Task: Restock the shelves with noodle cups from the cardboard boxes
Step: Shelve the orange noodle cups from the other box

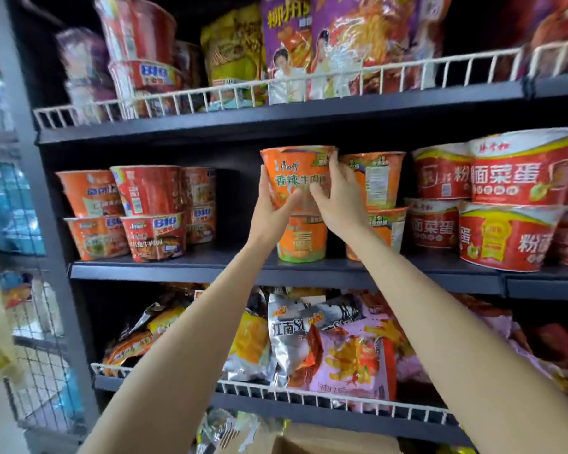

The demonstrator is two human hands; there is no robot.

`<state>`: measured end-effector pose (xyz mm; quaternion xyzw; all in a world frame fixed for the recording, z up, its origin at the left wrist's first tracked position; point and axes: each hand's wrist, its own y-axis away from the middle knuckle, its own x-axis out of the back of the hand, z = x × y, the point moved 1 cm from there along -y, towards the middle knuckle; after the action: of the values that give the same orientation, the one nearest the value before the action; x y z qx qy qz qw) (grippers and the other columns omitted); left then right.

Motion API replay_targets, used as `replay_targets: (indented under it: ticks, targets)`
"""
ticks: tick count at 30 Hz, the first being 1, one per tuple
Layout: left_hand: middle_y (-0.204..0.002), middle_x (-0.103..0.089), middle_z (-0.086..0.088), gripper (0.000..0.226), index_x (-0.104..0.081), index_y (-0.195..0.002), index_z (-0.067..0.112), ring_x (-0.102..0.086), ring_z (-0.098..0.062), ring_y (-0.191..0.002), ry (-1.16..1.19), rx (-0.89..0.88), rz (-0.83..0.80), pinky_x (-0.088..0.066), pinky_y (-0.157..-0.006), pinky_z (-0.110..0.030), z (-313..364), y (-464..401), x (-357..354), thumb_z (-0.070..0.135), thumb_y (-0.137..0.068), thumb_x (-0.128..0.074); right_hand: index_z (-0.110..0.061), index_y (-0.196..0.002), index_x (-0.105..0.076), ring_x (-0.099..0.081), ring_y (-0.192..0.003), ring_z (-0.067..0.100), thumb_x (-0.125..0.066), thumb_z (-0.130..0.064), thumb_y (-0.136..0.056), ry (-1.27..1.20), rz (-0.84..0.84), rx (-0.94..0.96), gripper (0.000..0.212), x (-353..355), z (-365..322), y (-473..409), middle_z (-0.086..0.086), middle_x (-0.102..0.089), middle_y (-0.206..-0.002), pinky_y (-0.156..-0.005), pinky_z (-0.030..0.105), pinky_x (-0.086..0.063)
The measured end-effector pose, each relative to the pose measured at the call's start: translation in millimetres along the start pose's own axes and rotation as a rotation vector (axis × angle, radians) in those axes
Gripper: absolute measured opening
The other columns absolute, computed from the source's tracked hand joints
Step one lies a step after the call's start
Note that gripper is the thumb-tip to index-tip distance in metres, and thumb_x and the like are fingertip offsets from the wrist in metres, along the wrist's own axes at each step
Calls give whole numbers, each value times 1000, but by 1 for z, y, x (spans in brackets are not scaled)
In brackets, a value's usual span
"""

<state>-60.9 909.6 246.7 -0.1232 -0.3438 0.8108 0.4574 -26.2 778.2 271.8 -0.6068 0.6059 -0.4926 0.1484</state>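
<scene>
An orange noodle cup (292, 173) is held up at the middle shelf (177, 271), just above another orange cup (302, 240) that stands on the shelf. My left hand (271, 211) grips its left side and base. My right hand (336, 194) grips its right side, fingers over the rim and front. Two more orange cups (379, 178) are stacked right behind my right hand. A cardboard box (325, 442) shows at the bottom edge.
Red "BIG" cups (151, 191) are stacked at the shelf's left, with a dark gap between them and the orange cups. Large red bowls (518, 178) fill the right. Noodle bags (341, 348) lie behind a wire rail below; more cups and bags sit on the top shelf (276, 116).
</scene>
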Motion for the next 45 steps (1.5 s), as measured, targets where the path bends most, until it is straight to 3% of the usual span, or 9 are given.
replay_targets:
  ticks: [6,9,11,17,21,26,31,40,45]
  targets:
    - [-133,-56,5,59,-32,-145,37,-56,-12,-112,-401,94,118,-40,-80,-22,-21,-19,3,31,-92,-57,-23,-150,-26,-29,-138,26,-45,-28,-100,298,-207,134,54,-23,31,-6,5,-19,-157,-103,40,-40]
    - [-132,-57,9,47,-49,-135,37,-56,5,-88,-441,63,-3,-43,-69,-12,-32,-8,13,25,-91,-60,-22,-150,-28,-10,-146,26,-44,-31,-100,335,-317,137,53,-30,41,6,3,-14,-160,-116,43,-19]
    - [-137,-53,10,46,-52,-133,31,-55,2,-108,-458,-61,-64,-41,-83,-9,-39,20,20,14,-91,-59,-22,-150,-28,-1,-148,25,-44,-31,-100,310,-351,143,53,-33,50,28,3,-15,-160,-118,43,-9]
    - [-114,-64,13,35,-58,-123,24,-58,2,-103,-393,-86,5,-45,-85,-12,-82,160,37,7,-93,-56,-13,-120,-62,-52,-114,22,-54,-14,-93,20,-156,200,29,-36,67,154,3,-64,-117,-97,25,-34]
    - [-99,-68,16,25,-62,-115,28,-61,2,-92,-459,185,-202,-51,-80,-29,-132,258,40,24,-90,-58,-21,-114,-65,-64,-83,23,-51,-21,-94,109,-537,82,24,-58,88,241,0,-71,-89,-67,33,-48]
    - [-139,-48,3,62,-46,-138,34,-44,-22,-127,-864,440,-615,-35,-106,-37,-180,317,40,60,-82,-52,-22,-132,-53,-56,-114,31,-53,-32,-94,372,-1263,12,40,-95,116,311,11,-60,-125,-83,33,-46]
    - [-145,-33,-8,72,-30,-146,28,-30,-32,-133,-854,590,-468,-39,-100,-44,-201,342,21,48,-85,-62,-16,-137,-46,-56,-116,31,-68,-37,-85,499,-1609,-118,60,-156,139,366,9,-55,-133,-84,33,-48]
    - [-125,-52,-6,43,-43,-138,23,-54,-30,-111,-789,548,-264,-45,-87,-41,-219,355,19,27,-95,-50,-19,-151,-18,-34,-133,37,-52,-30,-93,472,-1522,-233,67,-221,203,493,15,-34,-147,-106,46,-31]
    - [-125,-54,-3,42,-45,-138,24,-58,-27,-105,-768,525,-239,-43,-84,-34,-219,356,18,24,-96,-51,-32,-149,18,-37,-130,40,-56,-30,-89,599,-1593,-142,96,-243,232,542,22,-36,-145,-108,56,-23]
